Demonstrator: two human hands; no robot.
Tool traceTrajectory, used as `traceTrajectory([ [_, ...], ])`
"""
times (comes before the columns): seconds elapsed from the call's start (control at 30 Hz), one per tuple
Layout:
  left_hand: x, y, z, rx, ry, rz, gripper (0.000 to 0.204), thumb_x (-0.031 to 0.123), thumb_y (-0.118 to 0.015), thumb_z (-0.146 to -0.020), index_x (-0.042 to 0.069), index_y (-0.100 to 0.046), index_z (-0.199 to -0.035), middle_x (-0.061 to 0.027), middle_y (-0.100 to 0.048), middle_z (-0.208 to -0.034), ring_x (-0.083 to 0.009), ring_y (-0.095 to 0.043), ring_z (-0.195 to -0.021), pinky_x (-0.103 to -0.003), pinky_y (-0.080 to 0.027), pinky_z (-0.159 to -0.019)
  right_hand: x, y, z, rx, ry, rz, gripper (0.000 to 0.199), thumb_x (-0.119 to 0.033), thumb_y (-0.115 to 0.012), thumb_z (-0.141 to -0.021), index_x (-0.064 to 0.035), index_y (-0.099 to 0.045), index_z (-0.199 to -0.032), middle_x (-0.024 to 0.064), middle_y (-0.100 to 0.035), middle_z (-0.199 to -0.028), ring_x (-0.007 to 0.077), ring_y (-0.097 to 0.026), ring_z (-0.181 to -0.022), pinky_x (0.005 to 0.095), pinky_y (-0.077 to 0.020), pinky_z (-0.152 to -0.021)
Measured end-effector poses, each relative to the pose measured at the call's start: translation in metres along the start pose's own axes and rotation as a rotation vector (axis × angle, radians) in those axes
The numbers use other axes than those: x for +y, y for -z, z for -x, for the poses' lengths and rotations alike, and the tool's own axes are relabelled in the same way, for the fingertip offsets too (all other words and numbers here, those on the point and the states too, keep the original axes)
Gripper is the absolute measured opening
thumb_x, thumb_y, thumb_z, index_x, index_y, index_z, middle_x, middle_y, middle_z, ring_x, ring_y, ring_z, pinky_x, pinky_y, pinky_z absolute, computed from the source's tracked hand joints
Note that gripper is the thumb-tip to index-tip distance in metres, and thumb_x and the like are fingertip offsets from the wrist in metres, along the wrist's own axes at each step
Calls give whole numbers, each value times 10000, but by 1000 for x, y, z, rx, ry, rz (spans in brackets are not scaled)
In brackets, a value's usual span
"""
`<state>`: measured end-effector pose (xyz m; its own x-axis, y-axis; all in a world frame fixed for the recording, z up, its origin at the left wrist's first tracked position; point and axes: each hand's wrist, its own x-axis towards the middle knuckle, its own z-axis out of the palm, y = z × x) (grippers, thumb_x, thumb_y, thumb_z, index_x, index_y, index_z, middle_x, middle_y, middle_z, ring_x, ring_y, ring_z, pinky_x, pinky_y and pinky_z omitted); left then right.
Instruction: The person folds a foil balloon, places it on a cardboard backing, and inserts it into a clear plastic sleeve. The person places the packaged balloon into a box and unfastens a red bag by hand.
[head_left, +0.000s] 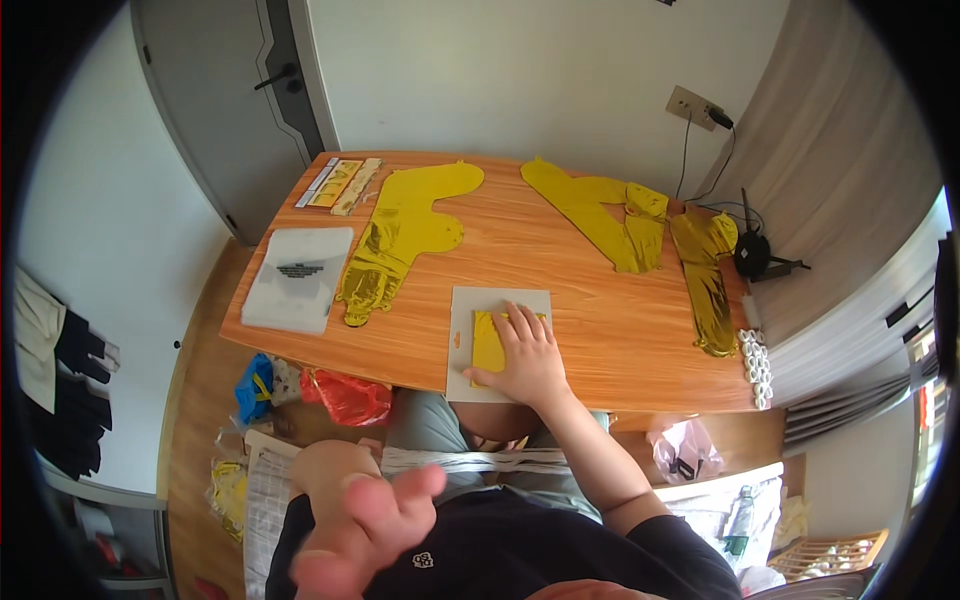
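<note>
My right hand (525, 355) lies flat with fingers spread on a folded gold foil piece (487, 345). Under the foil is a pale grey card (462, 305) with a hang hole, at the table's near edge. Close to the camera at lower left, my left hand (370, 525) is raised off the table, fingers apart, holding nothing visible. Farther back lie flat, uninflated gold foil letter balloons: one (408, 215) left of centre, another (600, 210) right of centre, and a narrow one (708, 290) at the right.
A stack of clear plastic sleeves (297, 280) and a printed packet (338, 185) lie on the table's left. A black router (752, 255) with cables and white rings (757, 370) occupy the right edge. Red (347, 398) and pink (687, 450) plastic bags sit below the table.
</note>
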<state>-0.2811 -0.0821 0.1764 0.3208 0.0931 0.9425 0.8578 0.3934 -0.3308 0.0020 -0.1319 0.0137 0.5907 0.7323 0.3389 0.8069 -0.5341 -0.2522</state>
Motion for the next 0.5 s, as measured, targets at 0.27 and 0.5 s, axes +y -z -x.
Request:
traceTrajectory([
  [0.27,103,-10,-111,55,198,-2098,594,642,-218,-1096,293,-697,-1055,37,-678,-1076,-240,-548,-1228,-477,-376,-1068,24,-16,9,-3,-25,40,1057,-764,-710,-764,-37,-499,-1502,201,-421,-1592,370,-336,-1511,534,-258,-1248],
  [0.5,102,113,-89,236,101,-2205,685,691,-205,-1074,220,-702,-1078,-52,-674,-1050,-287,-598,-1160,-522,-417,-1041,1,-9,6,-59,-21,37,1027,-730,-744,-761,-38,-510,-1483,212,-450,-1568,386,-382,-1478,543,-281,-1233],
])
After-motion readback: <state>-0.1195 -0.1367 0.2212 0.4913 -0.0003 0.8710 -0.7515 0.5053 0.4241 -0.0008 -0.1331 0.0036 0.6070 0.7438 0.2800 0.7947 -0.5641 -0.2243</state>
